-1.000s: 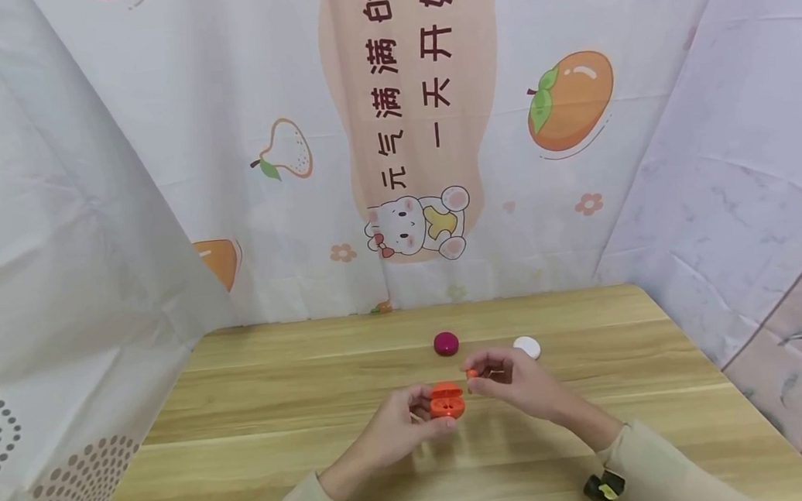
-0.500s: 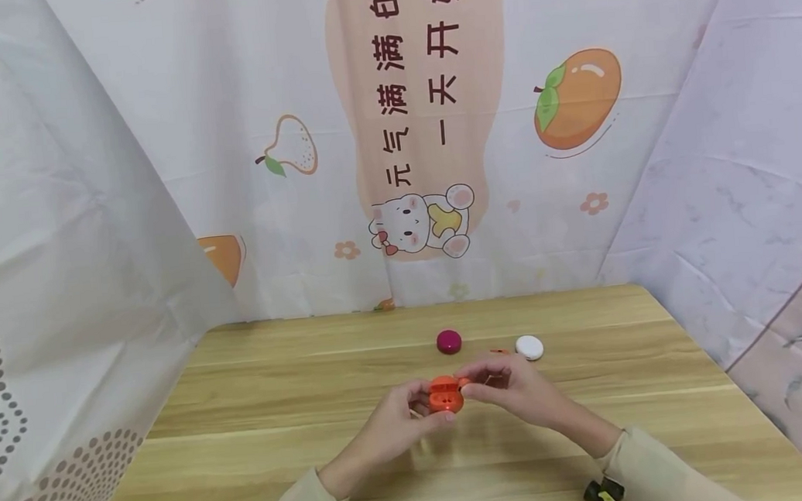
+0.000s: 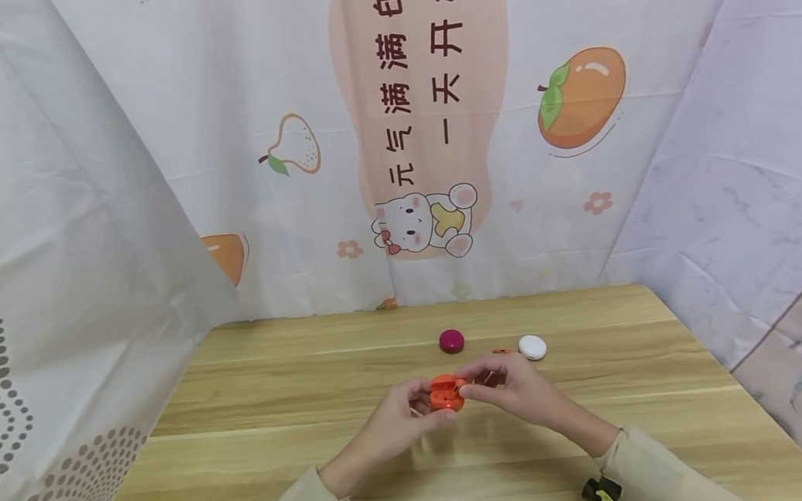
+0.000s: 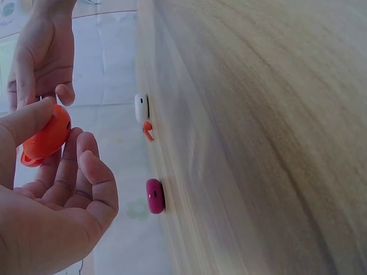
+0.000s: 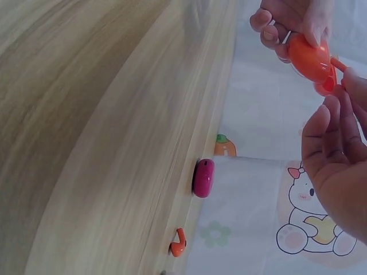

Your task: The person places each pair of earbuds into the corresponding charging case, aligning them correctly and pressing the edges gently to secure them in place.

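Observation:
In my left hand (image 3: 398, 428) is a glossy orange earbud case (image 3: 447, 404), gripped between thumb and fingers above the table, its lid raised. My right hand (image 3: 526, 391) pinches an orange earbud (image 5: 338, 64) between thumb and fingertips. Its stem points at the case's opening in the right wrist view; whether it touches the inside is hidden by my fingers. A second orange earbud (image 4: 148, 130) lies on the table just beyond my right hand.
On the wooden table (image 3: 258, 400), a magenta round case (image 3: 451, 341) lies behind the orange one. To its right sits a white case (image 3: 532, 347), close to the loose earbud. A printed curtain (image 3: 302, 234) hangs along the back edge.
My right hand has moved left, carrying the earbud from beside the orange case to its opening. The loose earbud on the table has come into view. My left hand still holds the case.

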`<state>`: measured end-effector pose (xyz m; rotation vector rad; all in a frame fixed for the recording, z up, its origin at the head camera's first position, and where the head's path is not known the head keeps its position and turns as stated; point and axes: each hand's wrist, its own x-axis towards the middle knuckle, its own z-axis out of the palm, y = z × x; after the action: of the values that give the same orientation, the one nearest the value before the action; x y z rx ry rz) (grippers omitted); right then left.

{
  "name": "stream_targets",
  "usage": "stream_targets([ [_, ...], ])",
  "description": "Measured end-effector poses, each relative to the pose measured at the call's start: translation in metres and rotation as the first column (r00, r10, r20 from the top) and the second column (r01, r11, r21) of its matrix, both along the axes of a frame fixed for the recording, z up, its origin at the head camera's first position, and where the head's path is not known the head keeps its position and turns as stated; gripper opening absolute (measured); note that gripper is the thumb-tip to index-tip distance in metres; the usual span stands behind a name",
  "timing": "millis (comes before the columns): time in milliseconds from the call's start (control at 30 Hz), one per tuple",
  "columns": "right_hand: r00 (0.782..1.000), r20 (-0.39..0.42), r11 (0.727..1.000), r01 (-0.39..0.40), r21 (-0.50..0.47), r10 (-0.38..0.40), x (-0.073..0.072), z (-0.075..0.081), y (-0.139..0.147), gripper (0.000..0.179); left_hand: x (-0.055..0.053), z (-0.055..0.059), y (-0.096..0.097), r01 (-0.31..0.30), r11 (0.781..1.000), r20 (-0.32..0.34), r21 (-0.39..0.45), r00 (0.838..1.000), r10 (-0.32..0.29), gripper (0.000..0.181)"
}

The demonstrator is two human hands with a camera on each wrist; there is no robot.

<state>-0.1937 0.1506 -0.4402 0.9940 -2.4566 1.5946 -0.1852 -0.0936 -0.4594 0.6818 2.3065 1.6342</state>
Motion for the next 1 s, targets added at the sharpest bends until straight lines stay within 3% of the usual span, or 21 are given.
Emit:
stream_targets([
  [400,1.000,-0.007,1.000,0.025,0.012,-0.025,-0.0007,0.0009,-0.0018,0.013,-0.0007,0.0029,-0.0002,-0.013,1.000,0.028,-0.005,1.000,0.013,0.031],
  [1000,0.999,-0.008,0.998,0.040,0.042,-0.040,-0.0016,0.0031,-0.0030,0.013,-0.0018,-0.0004,0.0012,0.003,1.000,-0.003,-0.001,1.000,-0.003,0.028],
])
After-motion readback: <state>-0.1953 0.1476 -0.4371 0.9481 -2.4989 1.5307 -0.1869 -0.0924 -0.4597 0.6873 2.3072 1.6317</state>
